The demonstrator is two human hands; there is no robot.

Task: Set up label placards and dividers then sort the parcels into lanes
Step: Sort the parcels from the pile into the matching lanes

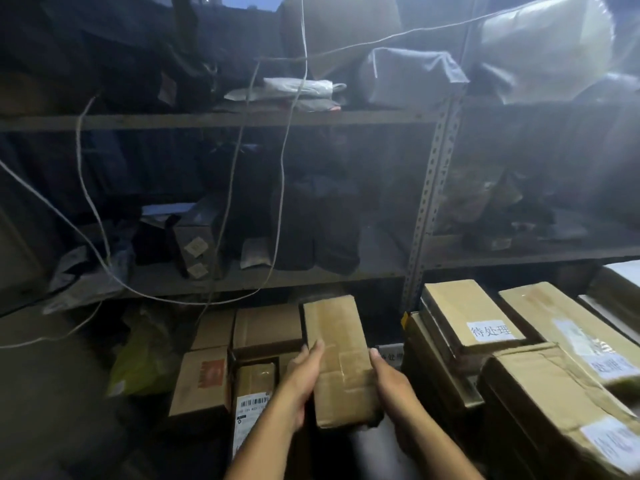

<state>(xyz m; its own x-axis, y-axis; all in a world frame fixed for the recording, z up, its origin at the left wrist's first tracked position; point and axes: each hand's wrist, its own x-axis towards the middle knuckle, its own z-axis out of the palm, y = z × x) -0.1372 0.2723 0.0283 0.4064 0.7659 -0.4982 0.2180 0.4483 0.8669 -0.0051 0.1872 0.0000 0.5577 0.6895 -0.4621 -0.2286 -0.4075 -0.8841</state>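
Both hands are on it: the left hand (302, 375) clamps the near left edge of a long taped parcel (341, 358), the right hand (389, 377) clamps the right edge, and the box sits at six o'clock, held above a cluster of small cartons (266, 329). At four o'clock, a stack of boxes (464, 306) carries a white placard (491, 330) with printed characters. Steel shelving (429, 188) fills twelve o'clock, dim and cluttered, with loose cords (104, 237) hanging at ten.

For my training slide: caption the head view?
Both hands hold a taped cardboard box above sorted parcels below metal shelves.
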